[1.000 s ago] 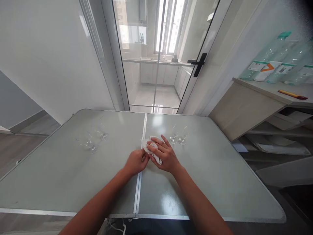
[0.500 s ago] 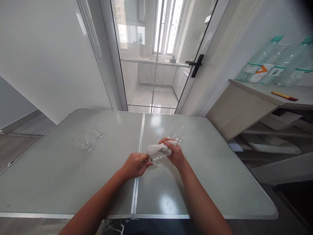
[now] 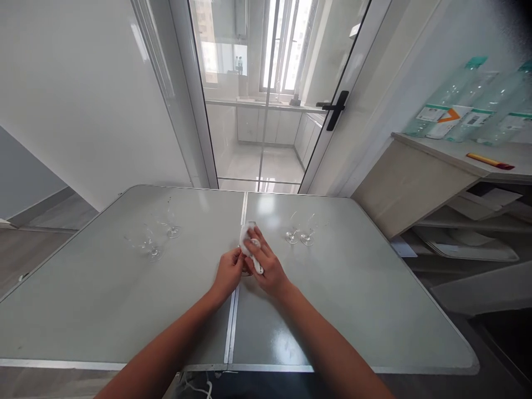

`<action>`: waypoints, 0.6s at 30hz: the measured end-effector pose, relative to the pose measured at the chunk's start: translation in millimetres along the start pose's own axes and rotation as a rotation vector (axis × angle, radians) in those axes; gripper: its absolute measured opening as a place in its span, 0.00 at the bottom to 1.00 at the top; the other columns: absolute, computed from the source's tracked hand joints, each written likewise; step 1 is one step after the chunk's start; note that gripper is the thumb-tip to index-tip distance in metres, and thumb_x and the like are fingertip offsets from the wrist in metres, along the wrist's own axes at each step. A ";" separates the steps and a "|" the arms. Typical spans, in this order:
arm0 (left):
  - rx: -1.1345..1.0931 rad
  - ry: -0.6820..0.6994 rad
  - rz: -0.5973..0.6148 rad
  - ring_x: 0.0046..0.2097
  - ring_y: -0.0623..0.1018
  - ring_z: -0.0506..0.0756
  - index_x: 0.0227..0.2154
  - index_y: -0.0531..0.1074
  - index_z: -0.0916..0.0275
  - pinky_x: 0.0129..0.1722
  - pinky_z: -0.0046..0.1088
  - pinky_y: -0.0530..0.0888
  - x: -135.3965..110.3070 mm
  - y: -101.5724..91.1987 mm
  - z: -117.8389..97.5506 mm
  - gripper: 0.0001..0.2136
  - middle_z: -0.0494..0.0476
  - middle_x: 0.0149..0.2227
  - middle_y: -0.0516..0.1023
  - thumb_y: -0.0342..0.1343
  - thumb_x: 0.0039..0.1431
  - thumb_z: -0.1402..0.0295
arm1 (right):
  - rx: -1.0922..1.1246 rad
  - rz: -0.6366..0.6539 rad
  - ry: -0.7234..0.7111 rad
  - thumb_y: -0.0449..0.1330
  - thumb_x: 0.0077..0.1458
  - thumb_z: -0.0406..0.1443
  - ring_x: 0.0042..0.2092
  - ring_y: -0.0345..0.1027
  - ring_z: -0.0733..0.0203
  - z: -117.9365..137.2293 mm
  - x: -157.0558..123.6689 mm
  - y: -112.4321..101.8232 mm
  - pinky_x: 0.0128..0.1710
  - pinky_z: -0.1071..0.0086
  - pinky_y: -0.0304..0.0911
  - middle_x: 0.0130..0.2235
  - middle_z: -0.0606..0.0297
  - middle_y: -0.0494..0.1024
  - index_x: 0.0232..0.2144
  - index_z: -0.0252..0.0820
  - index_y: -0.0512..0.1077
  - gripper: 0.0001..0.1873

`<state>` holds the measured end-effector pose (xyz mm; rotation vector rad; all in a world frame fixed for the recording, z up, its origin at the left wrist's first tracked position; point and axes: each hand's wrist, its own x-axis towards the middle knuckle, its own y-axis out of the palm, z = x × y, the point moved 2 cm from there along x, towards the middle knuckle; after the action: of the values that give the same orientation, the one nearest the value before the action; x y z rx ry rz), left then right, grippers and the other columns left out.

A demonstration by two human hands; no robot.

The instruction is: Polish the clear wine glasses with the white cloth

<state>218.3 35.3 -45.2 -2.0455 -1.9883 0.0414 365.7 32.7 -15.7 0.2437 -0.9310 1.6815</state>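
Observation:
Over the middle seam of the table, my left hand (image 3: 230, 270) is closed, its thumb and fingers pinching a clear drinking glass (image 3: 246, 272). Most of that glass is hidden behind my fingers and the cloth. My right hand (image 3: 269, 267) presses a white cloth (image 3: 246, 235) against the glass, fingers pointing up and away from me. A fold of the cloth hangs below the right fingers. Just right of my hands stand two stemmed glasses (image 3: 307, 239), upright on the table. On the left stand more clear stemmed glasses (image 3: 154, 253), apart from both hands.
The grey-green table (image 3: 103, 299) has a metal seam down its middle. Behind it is a glass door (image 3: 241, 127) with a black handle (image 3: 337, 111). At right, a shelf unit (image 3: 432, 183) carries several plastic bottles (image 3: 453, 105) and a yellow-red packet (image 3: 490, 161).
Both hands have drawn closer together, the right moving left with the cloth. The glass, seen in part earlier, is now mostly covered. The two right-hand stemmed glasses show more fully.

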 end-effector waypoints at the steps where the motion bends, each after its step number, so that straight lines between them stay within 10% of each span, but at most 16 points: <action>1: 0.087 0.043 -0.007 0.26 0.75 0.53 0.24 0.70 0.63 0.26 0.27 0.70 -0.2 -0.9 1.6 0.15 0.54 0.24 0.78 0.52 0.64 0.62 | -0.094 0.070 -0.094 0.55 0.66 0.34 0.72 0.50 0.48 2.8 1.5 -1.2 0.71 0.46 0.50 0.68 0.58 0.66 0.63 0.48 0.69 0.23; 10: 0.584 0.404 0.101 0.23 0.74 0.54 0.24 0.64 0.59 0.25 0.29 0.63 -7.8 3.7 7.3 0.08 0.56 0.22 0.76 0.49 0.57 0.75 | -0.362 0.045 -0.221 0.59 0.61 0.31 0.61 0.69 0.50 4.9 0.4 -19.3 0.71 0.44 0.48 0.51 0.65 0.82 0.47 0.55 0.78 0.17; 18: 0.835 0.588 0.273 0.24 0.76 0.55 0.30 0.65 0.59 0.24 0.28 0.60 -12.6 -2.8 -3.3 0.10 0.55 0.24 0.76 0.50 0.69 0.68 | -0.027 -0.162 0.183 0.62 0.59 0.36 0.35 0.71 0.55 -6.6 3.6 -37.9 0.44 0.58 0.67 0.31 0.65 0.79 0.30 0.48 0.79 0.06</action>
<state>215.6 22.3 -43.7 -1.5064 -1.0604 0.2472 400.3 41.4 -0.9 0.1400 -0.7759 1.5133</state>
